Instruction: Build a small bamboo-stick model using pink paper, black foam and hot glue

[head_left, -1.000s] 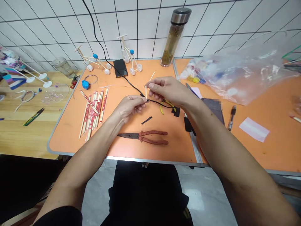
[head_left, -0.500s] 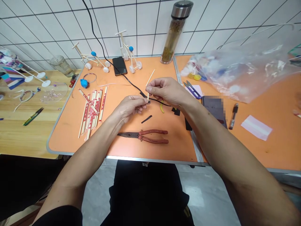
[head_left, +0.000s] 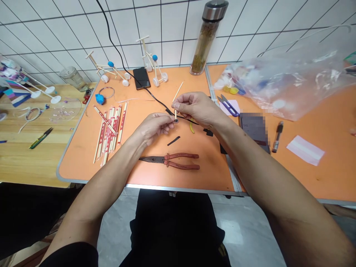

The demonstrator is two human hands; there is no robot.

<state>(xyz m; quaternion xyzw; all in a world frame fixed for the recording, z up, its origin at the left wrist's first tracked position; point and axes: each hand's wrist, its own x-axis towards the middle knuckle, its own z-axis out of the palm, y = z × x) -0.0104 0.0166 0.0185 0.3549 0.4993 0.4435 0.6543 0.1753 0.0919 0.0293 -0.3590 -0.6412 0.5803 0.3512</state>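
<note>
A thin pale wooden stick (head_left: 178, 91) stands between my two hands and looks bent where my fingers cover it. My right hand (head_left: 193, 105) pinches it around the middle with thumb and forefinger. Lower down, the fingertips of my left hand (head_left: 156, 126) are closed at the stick's bottom end, where a small black piece (head_left: 176, 120) shows; how it is attached I cannot tell. Just below lies a narrow black strip (head_left: 174, 140) on the orange table (head_left: 211, 178). Nearer me rest long-nose pliers (head_left: 169, 161) with red handles.
Paper-wrapped chopsticks (head_left: 111, 129) lie to the left. Behind are two small stick models with wheels (head_left: 111, 70), a phone (head_left: 141, 78) and a tall tea bottle (head_left: 205, 40). A black cable (head_left: 122, 55) crosses the table. Purple thread snips (head_left: 229, 105) and a plastic bag (head_left: 294, 81) are right.
Both hands keep their grip on the stick with hardly any movement. The black piece at its lower end shows slightly more clearly. The view has shifted a little.
</note>
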